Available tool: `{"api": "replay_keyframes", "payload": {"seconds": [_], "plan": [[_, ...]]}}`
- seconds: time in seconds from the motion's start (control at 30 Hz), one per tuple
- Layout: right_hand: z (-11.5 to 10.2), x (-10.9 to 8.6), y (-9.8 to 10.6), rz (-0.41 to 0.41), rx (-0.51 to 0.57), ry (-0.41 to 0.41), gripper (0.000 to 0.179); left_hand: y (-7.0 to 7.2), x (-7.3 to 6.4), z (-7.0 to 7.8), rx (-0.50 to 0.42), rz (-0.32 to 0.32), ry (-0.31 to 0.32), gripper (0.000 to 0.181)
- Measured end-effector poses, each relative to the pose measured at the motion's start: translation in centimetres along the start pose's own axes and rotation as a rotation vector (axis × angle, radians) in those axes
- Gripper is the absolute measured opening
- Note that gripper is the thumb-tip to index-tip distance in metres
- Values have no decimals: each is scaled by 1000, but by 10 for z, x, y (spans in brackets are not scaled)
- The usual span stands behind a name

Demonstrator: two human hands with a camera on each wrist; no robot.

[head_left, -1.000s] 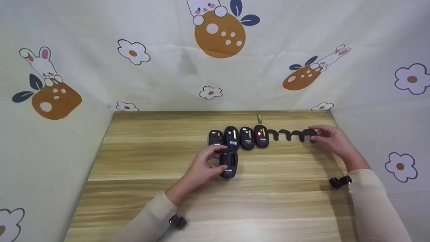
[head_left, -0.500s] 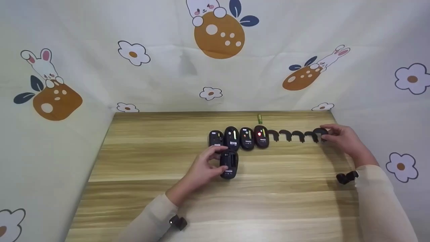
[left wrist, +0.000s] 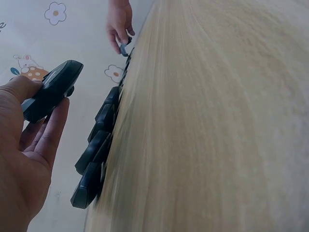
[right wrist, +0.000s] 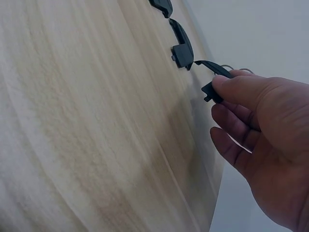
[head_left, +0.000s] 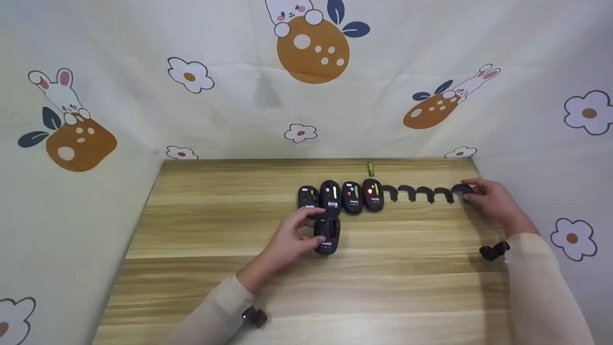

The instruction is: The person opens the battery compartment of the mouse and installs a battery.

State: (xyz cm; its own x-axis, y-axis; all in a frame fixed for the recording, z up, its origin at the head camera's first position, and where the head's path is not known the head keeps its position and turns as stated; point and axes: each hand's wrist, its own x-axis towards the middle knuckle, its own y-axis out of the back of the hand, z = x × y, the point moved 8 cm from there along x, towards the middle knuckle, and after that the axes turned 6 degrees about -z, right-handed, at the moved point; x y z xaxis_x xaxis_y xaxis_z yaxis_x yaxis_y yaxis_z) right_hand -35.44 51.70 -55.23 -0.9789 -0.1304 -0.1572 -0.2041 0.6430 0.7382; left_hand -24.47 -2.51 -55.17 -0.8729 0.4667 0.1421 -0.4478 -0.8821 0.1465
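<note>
My left hand (head_left: 289,235) grips a dark computer mouse (head_left: 327,235) by its sides, underside up, with its battery slot bare. In the left wrist view this mouse (left wrist: 55,89) is raised off the table between thumb and fingers. At the far right, my right hand (head_left: 495,200) pinches a dark curved battery cover (head_left: 460,188). The right wrist view shows thumb and fingertips on this cover (right wrist: 211,92), its small tab pointing outward. Several similar battery covers (head_left: 425,194) lie in a row to its left.
Several upturned mice (head_left: 352,197) stand side by side behind the held one; one mouse (head_left: 372,195) glows red underneath. Behind them lies a green battery (head_left: 370,169). The wooden table (head_left: 210,206) ends at a patterned cloth wall (head_left: 230,115) on the back and sides.
My right hand has moved right with the battery cover, away from the other covers, to the row's right end. The left hand and its mouse have hardly moved.
</note>
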Motion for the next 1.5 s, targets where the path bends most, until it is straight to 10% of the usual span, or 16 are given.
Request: {"api": "replay_keyframes", "payload": {"seconds": [1.0,1.5], "plan": [[10,1,-4,-34,-96,-10,41,1,2,0,17,2,-25,66],[-7,1,-9,158,49,5,38,2,3,1,-5,-3,-11,66]]}}
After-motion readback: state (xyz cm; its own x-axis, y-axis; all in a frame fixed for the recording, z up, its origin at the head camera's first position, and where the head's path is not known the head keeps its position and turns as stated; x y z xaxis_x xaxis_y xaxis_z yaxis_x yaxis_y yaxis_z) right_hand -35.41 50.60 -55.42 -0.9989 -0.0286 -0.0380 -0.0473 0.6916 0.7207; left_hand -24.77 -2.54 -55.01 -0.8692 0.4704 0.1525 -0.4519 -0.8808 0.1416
